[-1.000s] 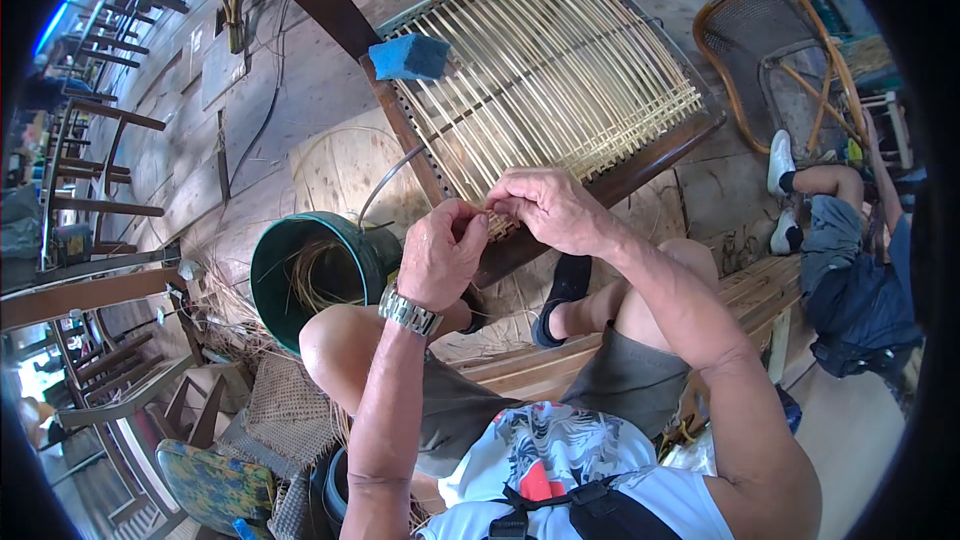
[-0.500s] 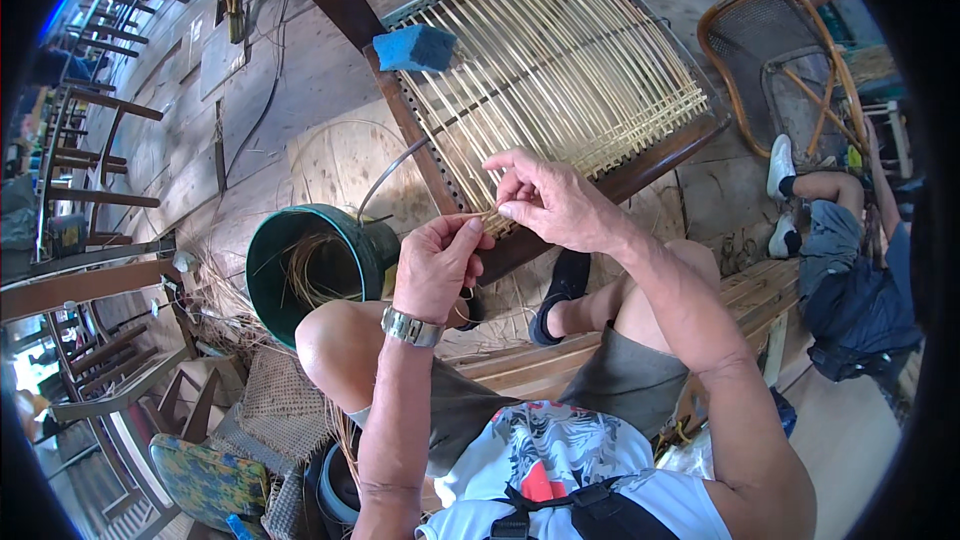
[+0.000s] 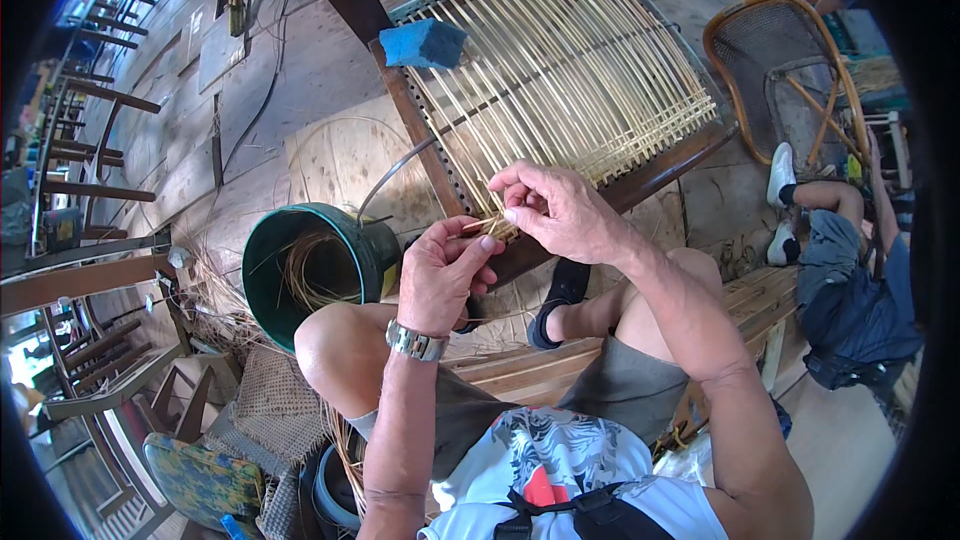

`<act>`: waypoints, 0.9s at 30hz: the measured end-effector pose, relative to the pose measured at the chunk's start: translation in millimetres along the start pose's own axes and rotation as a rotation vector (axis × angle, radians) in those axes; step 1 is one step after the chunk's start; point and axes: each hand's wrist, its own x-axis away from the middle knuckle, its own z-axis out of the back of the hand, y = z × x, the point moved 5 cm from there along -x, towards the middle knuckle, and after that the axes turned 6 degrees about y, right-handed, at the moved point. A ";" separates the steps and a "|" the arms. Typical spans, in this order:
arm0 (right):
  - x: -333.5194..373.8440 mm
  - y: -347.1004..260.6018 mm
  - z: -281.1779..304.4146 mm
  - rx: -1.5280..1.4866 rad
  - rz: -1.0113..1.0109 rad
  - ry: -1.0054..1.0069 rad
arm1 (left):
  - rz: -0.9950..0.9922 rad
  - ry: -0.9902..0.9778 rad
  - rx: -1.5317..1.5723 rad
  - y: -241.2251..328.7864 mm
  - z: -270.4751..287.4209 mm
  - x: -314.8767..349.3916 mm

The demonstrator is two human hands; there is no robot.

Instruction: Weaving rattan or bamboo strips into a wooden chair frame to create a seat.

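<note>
A dark wooden chair seat frame (image 3: 655, 172) is strung with pale cane strands (image 3: 540, 70) running front to back, with cross strands woven along its near edge. My left hand (image 3: 446, 265) is closed in a pinch on a thin cane strand (image 3: 484, 225) at the frame's near left corner. Just right of it, my right hand (image 3: 565, 210) has thumb and forefinger pinched on the same cane, its other fingers curled. The strand's exact path between the fingertips is partly hidden. A blue sponge (image 3: 422, 43) rests on the strands at the far left of the seat.
A dark green bucket (image 3: 262, 290) with coiled cane stands left of my knee. Loose cane scraps litter the floor beside it. A rattan-framed chair (image 3: 735, 80) lies at the right, near another seated person (image 3: 850, 270). Wooden chair frames (image 3: 85, 190) stack up at the left.
Both hands stay at the corner with the cane; the left thumb and fingers have shifted slightly around the strand. The whole view has moved a little.
</note>
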 end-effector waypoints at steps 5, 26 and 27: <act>0.4 1.1 -0.2 0.013 -0.011 -0.003 | 0.007 0.003 -0.058 -0.7 -0.5 -1.3; 0.3 -2.5 1.9 0.032 0.043 0.020 | -0.352 0.279 -0.490 7.2 -15.7 7.8; 0.4 -1.2 1.5 0.015 0.001 -0.004 | -0.381 0.308 -0.444 6.6 -15.1 6.8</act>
